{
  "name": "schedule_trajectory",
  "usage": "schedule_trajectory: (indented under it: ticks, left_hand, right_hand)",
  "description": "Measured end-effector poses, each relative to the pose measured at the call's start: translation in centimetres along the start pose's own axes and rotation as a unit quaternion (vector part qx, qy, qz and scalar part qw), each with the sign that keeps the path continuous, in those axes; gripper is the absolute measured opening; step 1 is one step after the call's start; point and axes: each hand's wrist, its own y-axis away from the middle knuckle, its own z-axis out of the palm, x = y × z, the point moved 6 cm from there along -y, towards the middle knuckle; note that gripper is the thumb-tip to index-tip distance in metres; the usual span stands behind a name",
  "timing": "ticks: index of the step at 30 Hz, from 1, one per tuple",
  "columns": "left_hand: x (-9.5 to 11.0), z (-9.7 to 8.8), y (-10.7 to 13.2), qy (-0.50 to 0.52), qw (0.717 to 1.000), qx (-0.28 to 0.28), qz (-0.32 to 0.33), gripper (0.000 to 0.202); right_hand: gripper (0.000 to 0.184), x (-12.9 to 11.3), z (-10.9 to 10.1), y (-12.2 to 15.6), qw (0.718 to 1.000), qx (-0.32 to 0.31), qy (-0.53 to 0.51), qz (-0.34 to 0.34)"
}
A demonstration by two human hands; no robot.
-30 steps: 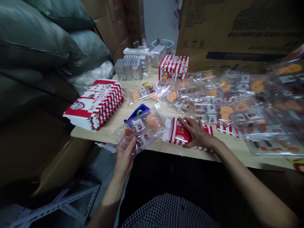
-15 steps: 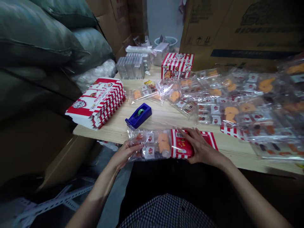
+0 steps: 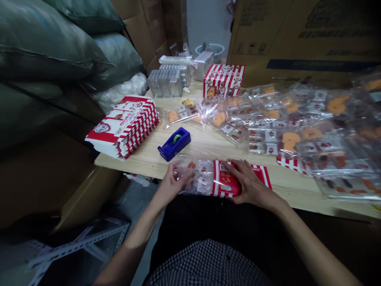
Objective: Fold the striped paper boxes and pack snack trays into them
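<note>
At the table's front edge lies a red-and-white striped carton (image 3: 220, 179), with my right hand (image 3: 248, 182) gripping it from above, thumb on the near side. A clear plastic tray pack (image 3: 204, 174) with small food-like pieces and white packets sticks out of the carton's left end. Its right part is hidden inside the carton. My left hand (image 3: 174, 184) is closed on the pack's left end, fingers partly behind the clear plastic. Just beyond the pack stands a blue tape dispenser (image 3: 175, 145) with a green roll.
A stack of flat striped cartons (image 3: 123, 125) lies at the left of the wooden table (image 3: 139, 166). Filled clear packs (image 3: 290, 141) cover the right side. Behind are an assembled striped box (image 3: 224, 80) and stacked clear trays (image 3: 165, 83).
My left hand has moved right, pushing the clear pack deeper into the carton; its orange pieces are now out of sight. My right hand keeps its grip on the carton.
</note>
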Motion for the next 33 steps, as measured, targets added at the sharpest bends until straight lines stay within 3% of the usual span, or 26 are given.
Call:
schedule_trajectory:
  ticks: [3,6,14,18,21,24,26,27,30,31,32,33]
  left_hand:
    - [0.9,-2.0,-0.1,-0.022,0.999,-0.018,0.017,0.058]
    - [0.9,-1.9,-0.4,0.006,0.999,-0.050,0.006,0.058]
    - [0.3,3.0,-0.9,0.016,0.994,-0.108,0.023,0.046]
    - [0.4,4.1,-1.1,-0.076,0.988,-0.127,0.054,0.032]
    - [1.1,5.2,-1.8,-0.123,0.973,-0.184,0.064,0.029]
    - [3.1,6.3,-2.3,-0.163,0.953,-0.224,0.119,0.030]
    - [5.1,6.7,-2.0,-0.223,0.935,-0.204,0.187,0.029]
    - [6.3,6.6,-1.6,-0.253,0.924,-0.168,0.231,0.029]
    - [9.2,5.8,0.9,-0.266,0.897,0.021,0.352,0.044]
    - [9.3,5.6,1.7,-0.238,0.898,0.067,0.365,0.055]
    - [8.9,5.9,2.3,-0.200,0.909,0.077,0.358,0.066]
    - [8.2,6.4,2.6,-0.153,0.928,0.054,0.334,0.072]
  right_hand:
    - [0.110,-0.3,0.1,0.0,1.000,0.011,-0.004,-0.008]
    - [0.109,-0.9,0.4,-0.3,1.000,0.023,-0.006,-0.019]
    - [0.113,-2.6,0.1,-1.1,0.997,0.055,-0.049,-0.029]
    - [0.115,-4.0,0.1,-1.5,0.995,0.070,-0.054,-0.048]
    - [0.111,-4.2,-0.1,-1.6,0.993,0.094,-0.064,-0.041]
    - [0.111,-3.8,-0.5,-1.5,0.990,0.121,-0.070,-0.024]
    - [0.111,-3.3,-1.0,-1.4,0.987,0.142,-0.070,-0.005]
    - [0.111,-3.1,-1.4,-1.3,0.985,0.158,-0.073,0.011]
    - [0.112,-2.9,-3.0,-1.1,0.961,0.251,-0.079,0.085]
    - [0.114,-3.1,-3.6,-0.9,0.946,0.291,-0.077,0.117]
    - [0.115,-3.5,-4.0,-0.6,0.930,0.328,-0.075,0.147]
    - [0.117,-4.2,-4.4,-0.2,0.913,0.360,-0.073,0.174]
